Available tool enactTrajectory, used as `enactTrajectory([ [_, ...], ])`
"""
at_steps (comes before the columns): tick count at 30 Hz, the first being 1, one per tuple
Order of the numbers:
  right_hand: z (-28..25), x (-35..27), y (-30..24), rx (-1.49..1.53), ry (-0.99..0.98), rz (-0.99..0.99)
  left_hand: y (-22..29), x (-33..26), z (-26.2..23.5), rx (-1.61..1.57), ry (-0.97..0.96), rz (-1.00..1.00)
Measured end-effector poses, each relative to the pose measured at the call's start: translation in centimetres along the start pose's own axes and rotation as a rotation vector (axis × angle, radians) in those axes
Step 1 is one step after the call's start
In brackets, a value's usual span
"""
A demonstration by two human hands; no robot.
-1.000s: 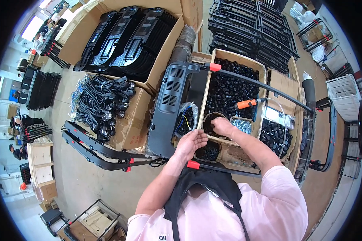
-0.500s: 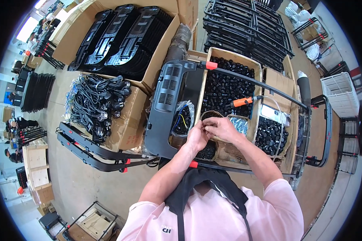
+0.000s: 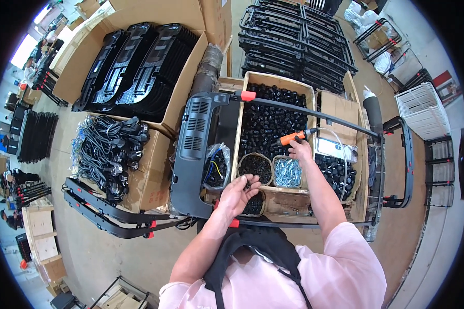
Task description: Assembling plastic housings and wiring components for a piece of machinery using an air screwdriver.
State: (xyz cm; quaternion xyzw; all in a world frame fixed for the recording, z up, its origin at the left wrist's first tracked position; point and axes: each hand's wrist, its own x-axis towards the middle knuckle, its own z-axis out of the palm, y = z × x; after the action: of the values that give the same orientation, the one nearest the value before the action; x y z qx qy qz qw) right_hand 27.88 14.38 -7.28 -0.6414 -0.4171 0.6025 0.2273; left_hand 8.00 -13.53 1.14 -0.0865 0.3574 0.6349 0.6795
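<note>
My right hand [image 3: 300,150] is at an orange, pen-shaped power screwdriver [image 3: 292,138], its fingers closing around the tool's body. The screwdriver lies over a bin of black plastic caps [image 3: 273,113], with a pale cord running from its end. My left hand [image 3: 237,195] is held palm up with fingers curled in; something small and dark shows at the fingertips, too small to name. It is just in front of a round tub of small black screws [image 3: 255,167]. Beside that tub stands a container of silver screws [image 3: 287,172].
A black frame [image 3: 314,113] with a vented panel [image 3: 193,139] spans the bins. To the left, bundled power cords [image 3: 111,154] lie on a carton, and a large box [image 3: 185,77] holds black covers. Stacked black frames [image 3: 299,41] stand behind. A phone-like white device [image 3: 330,148] lies at right.
My hands, together over the small tubs before, have parted. The right hand has gone right and forward to the screwdriver; the left has drawn back. The whole view has shifted slightly.
</note>
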Motion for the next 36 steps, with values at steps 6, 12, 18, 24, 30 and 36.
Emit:
enactTrajectory([
  [6, -1.8, 7.3, 3.7, -0.057, 0.368, -0.191, -0.6, -2.4, 0.7, 0.193, -0.049, -0.038],
  [12, 7.5, 0.7, 2.3, -0.224, 0.185, -0.471, 0.1, -4.9, -0.2, 0.181, 0.128, 0.014],
  [18, 7.5, 1.1, 1.8, -0.277, 0.086, -0.45, 0.0, -4.0, -2.4, 0.324, 0.072, 0.065],
  [24, 6.3, -3.1, -0.3, -0.331, 0.007, -0.658, 1.5, -4.7, -1.2, 0.242, 0.123, 0.129],
  [30, 5.7, -11.1, -7.1, -0.173, -0.09, -0.734, 4.3, -5.1, -1.4, 0.109, 0.138, 0.149],
  [36, 7.9, -19.7, -11.1, -0.017, -0.285, -0.803, 6.7, -4.0, -3.0, 0.02, 0.079, 0.147],
])
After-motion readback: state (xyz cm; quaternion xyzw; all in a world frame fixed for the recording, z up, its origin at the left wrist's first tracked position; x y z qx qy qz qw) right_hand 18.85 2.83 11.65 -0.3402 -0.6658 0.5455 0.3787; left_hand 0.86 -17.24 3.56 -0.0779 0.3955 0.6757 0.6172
